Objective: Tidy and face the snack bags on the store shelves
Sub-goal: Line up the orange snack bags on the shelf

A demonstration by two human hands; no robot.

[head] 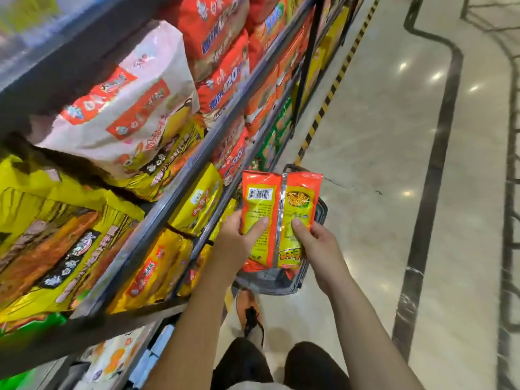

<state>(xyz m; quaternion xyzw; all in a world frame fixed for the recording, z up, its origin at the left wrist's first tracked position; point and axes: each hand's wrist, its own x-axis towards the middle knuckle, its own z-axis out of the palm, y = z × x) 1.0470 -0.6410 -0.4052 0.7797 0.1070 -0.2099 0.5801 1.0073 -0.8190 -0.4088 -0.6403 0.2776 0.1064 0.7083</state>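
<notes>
Both hands clamp one bag: the left hand point(239, 237) grips its left edge with the thumb laid across the back, and the right hand point(318, 246) grips its right edge likewise. That orange-red plastic snack bag with yellow panels point(277, 209) is held in the air above a dark shopping basket point(270, 288), just beside the shelves. Its back seam and barcode face the camera. Its long axis runs away from the person, barcode end farthest. Further left, yellow foil bags point(197, 204) lie behind a grey metal shelf rail point(174, 187).
</notes>
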